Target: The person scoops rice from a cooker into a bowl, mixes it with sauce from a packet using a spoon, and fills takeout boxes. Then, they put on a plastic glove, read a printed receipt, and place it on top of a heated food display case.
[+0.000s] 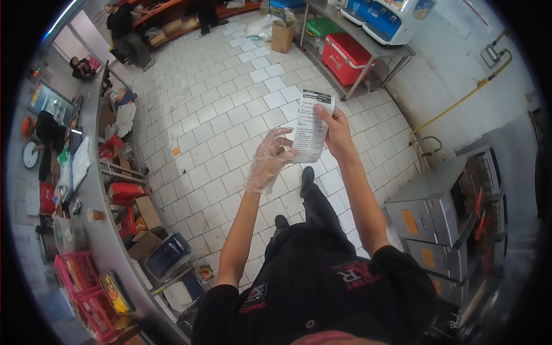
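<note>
A long printed receipt [310, 129] is held up in front of my body, with dark header bands at its top and rows of small text. My right hand [338, 133] is bare and grips its right edge, the thumb lying across the printed side. On my left hand [270, 154] is a loose, clear plastic glove. Its fingers are curled, and the fingertips pinch the lower left edge of the paper. Below the hands, my dark shoes [308, 175] stand on the tiled floor.
A long metal counter [106, 230] runs along the left, with pink baskets [77, 273] and boxes beneath. Fryer-like steel units [422, 215] stand at right. A red cooler [347, 58] sits under a steel table. Other people [127, 34] are at the far left.
</note>
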`<state>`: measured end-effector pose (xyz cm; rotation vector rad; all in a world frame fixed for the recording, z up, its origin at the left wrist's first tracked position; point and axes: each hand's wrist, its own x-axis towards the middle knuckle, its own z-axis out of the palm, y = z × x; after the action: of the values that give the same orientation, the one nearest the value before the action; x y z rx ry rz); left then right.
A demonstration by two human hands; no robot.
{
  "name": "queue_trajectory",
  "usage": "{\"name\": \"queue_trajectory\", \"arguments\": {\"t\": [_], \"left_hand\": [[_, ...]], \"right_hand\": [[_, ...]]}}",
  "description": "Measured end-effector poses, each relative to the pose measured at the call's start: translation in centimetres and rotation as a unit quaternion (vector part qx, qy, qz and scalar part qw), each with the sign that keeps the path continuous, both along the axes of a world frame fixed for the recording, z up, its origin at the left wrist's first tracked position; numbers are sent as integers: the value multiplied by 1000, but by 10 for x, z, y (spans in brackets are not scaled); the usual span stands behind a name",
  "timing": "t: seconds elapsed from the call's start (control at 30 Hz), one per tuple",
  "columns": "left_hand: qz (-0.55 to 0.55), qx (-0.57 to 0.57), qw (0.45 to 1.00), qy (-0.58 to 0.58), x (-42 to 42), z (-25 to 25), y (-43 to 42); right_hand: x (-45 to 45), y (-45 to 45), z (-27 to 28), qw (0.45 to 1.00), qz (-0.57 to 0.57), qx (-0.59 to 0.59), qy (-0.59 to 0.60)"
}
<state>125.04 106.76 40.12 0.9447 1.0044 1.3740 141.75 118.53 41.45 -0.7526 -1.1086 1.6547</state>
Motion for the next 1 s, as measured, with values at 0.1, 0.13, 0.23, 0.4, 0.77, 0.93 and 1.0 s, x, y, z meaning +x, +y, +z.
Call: {"name": "queue_trajectory", "arguments": {"t": [0.1, 0.13, 0.23, 0.4, 0.77, 0.93, 1.0], "left_hand": [[7, -22, 1000, 3, -4, -9, 12], [7, -33, 999, 8, -5, -15, 19], [14, -46, 999, 7, -5, -30, 49], [33, -76, 996, 44, -3, -42, 117], [34, -163, 984, 54, 12, -28, 245], [174, -90, 961, 195, -1, -35, 264], [260, -5, 922, 288, -10, -48, 272]], "right_hand": [[-19, 30, -2, 1000, 25, -12, 2], [-26, 39, 4, 999, 34, -24, 9], [-43, 86, 6, 998, 51, -31, 16], [-51, 175, 7, 997, 64, -37, 30], [-49, 345, -26, 993, 62, -85, 52], [-66, 374, -70, 990, 88, -101, 35], [-81, 369, -109, 991, 97, -79, -45]]}}
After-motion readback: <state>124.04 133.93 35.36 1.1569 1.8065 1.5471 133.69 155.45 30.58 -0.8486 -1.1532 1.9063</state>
